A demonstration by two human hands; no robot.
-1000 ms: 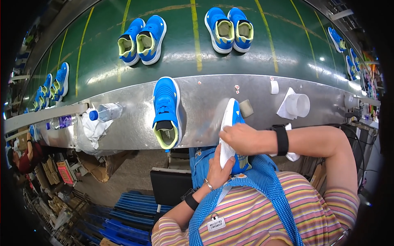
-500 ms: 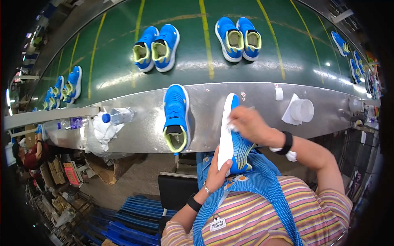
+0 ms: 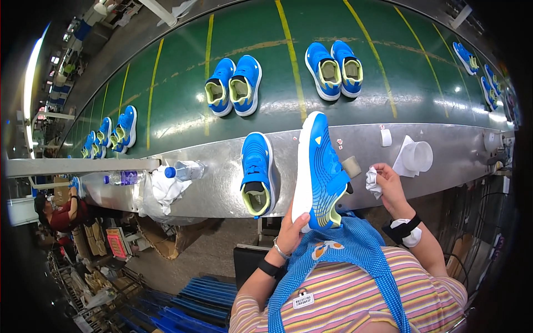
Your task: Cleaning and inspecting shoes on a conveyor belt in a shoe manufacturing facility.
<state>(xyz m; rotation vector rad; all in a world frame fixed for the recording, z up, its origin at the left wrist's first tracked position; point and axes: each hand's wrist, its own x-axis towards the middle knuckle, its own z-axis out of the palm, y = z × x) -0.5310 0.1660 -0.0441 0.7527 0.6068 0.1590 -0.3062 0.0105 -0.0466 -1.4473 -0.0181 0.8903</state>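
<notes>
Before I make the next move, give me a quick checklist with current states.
1. Left hand gripping the blue sports shoe with white sole near its heel: ok.
2. Right hand holding the crumpled white wad of cloth or paper: ok.
3. Wad touching the held shoe: not ok, they are apart.
4. Matching blue shoe with lime lining upright on the shiny grey metal ledge: ok.
5. Held shoe's far side free of marks: cannot tell, hidden.
</notes>
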